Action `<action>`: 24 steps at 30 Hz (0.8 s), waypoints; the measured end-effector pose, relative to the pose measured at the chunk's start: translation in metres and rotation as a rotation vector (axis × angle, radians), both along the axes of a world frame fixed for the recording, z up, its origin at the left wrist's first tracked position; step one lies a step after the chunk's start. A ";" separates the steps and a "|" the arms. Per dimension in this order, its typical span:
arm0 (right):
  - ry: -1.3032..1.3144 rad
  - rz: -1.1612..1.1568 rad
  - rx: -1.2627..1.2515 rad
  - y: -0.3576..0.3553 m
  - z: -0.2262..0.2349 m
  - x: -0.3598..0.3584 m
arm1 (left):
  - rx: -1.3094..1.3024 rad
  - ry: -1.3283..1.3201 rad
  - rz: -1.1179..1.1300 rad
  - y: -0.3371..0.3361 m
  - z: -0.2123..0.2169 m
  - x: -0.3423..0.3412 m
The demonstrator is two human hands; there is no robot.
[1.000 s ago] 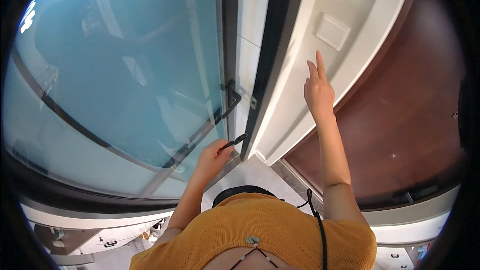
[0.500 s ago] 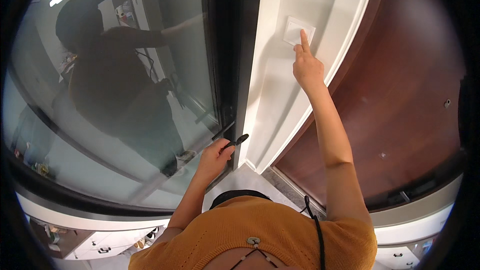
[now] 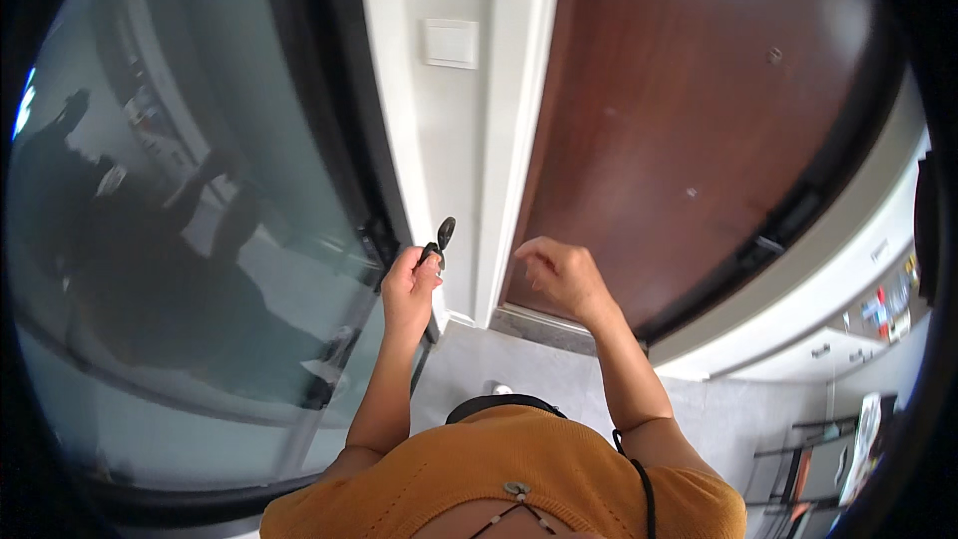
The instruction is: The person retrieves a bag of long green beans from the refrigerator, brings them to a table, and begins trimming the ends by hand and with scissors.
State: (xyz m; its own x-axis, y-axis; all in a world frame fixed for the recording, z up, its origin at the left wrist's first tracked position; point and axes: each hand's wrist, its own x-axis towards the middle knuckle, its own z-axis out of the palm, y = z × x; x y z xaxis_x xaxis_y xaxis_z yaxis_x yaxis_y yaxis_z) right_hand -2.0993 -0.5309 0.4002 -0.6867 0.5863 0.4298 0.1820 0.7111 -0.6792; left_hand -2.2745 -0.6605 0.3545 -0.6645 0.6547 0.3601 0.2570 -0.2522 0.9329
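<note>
My left hand [image 3: 406,291] is closed around a small black set of keys [image 3: 445,235]; a dark oval end sticks up past my thumb, and a bit of metal glints beside it. It is in front of the white wall, near the edge of the dark-framed glass door [image 3: 220,240]. My right hand [image 3: 567,279] hangs in front of the lower part of the brown door [image 3: 689,110], its fingers loosely bent and partly apart, with nothing visible in them. Above both hands, a white wall switch [image 3: 451,44] is on the narrow wall, touched by neither.
A white door frame [image 3: 521,110] runs beside the brown door, with a grey sill at its foot. Grey floor tiles [image 3: 469,354] lie below. At right are a white cabinet [image 3: 788,354] with drawers and a dark rack-like frame [image 3: 813,469]. The glass carries my dark reflection.
My right hand has come off the wall switch and down to the brown door, its pointing finger now bent. My view has turned right. My left hand still holds the keys.
</note>
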 end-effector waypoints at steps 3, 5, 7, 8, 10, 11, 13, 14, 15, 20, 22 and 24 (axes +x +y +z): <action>-0.085 0.032 -0.181 -0.014 -0.001 0.046 | -0.046 0.023 -0.113 0.022 0.004 0.035; -0.097 0.031 -0.300 -0.016 -0.003 0.080 | -0.090 0.095 -0.195 0.036 0.006 0.065; -0.072 -0.014 -0.431 -0.016 -0.010 0.120 | -0.070 0.148 -0.309 0.055 0.000 0.102; -0.058 -0.039 -0.502 -0.014 -0.017 0.141 | -0.047 0.169 -0.371 0.063 -0.003 0.124; -0.034 -0.071 -0.631 -0.016 -0.032 0.187 | -0.043 0.322 -0.524 0.076 -0.010 0.163; 0.010 -0.089 -0.702 -0.018 -0.045 0.214 | -0.035 0.363 -0.603 0.081 -0.010 0.190; 0.096 -0.131 -0.831 -0.022 -0.066 0.271 | -0.016 0.402 -0.764 0.097 -0.017 0.245; 0.155 -0.189 -0.934 -0.028 -0.072 0.301 | -0.035 0.405 -0.861 0.103 -0.019 0.274; 0.271 -0.253 -1.054 -0.035 -0.079 0.333 | -0.011 0.424 -0.944 0.108 -0.021 0.307; 0.850 -0.357 -1.366 -0.077 -0.125 0.486 | 0.109 0.517 -1.359 0.130 -0.045 0.477; 1.050 -0.331 -1.321 -0.093 -0.132 0.538 | 0.134 0.562 -1.517 0.136 -0.049 0.537; 1.251 -0.388 -1.269 -0.109 -0.139 0.585 | 0.185 0.605 -1.621 0.139 -0.056 0.596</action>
State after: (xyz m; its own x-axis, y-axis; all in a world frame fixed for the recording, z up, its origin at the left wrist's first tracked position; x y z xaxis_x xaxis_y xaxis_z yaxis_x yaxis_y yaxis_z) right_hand -1.5142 -0.6398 0.2609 -0.1080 0.9607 -0.2558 -0.7903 -0.2391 -0.5642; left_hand -1.6780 -0.5217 0.2987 0.8145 0.3895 0.4301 -0.0708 -0.6689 0.7399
